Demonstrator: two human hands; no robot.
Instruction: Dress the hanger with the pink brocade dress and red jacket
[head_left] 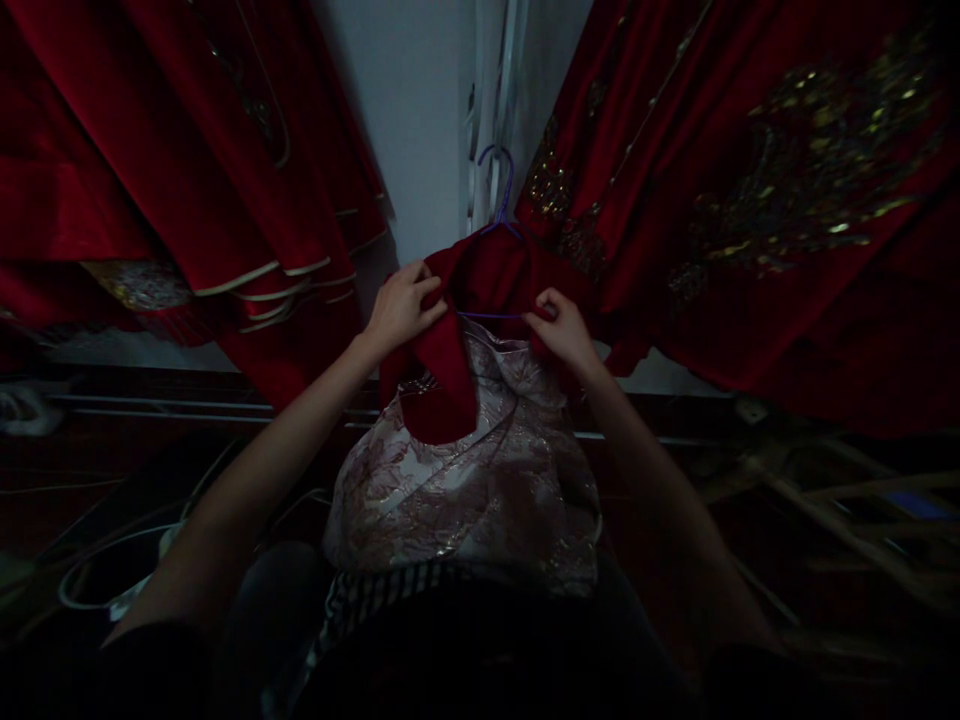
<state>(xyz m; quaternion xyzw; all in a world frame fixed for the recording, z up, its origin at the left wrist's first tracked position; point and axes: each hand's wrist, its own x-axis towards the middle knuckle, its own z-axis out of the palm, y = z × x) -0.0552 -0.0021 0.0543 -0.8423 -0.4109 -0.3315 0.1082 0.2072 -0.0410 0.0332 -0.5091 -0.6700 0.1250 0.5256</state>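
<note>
A red jacket is draped on a purple hanger, whose hook points up and away from me. My left hand is closed on the left front edge of the jacket, near the collar. Across from it, my right hand pinches the jacket's right front edge. A pale, shiny brocade garment with a floral pattern lies over my lap, its top edge reaching up between the jacket's fronts beside the hanger's lower bar.
Red garments with pale trim hang at the left. Red cloth with gold sequins hangs at the right. A white wall stands behind. A white cable lies low left; a slatted frame is at the lower right. The light is dim.
</note>
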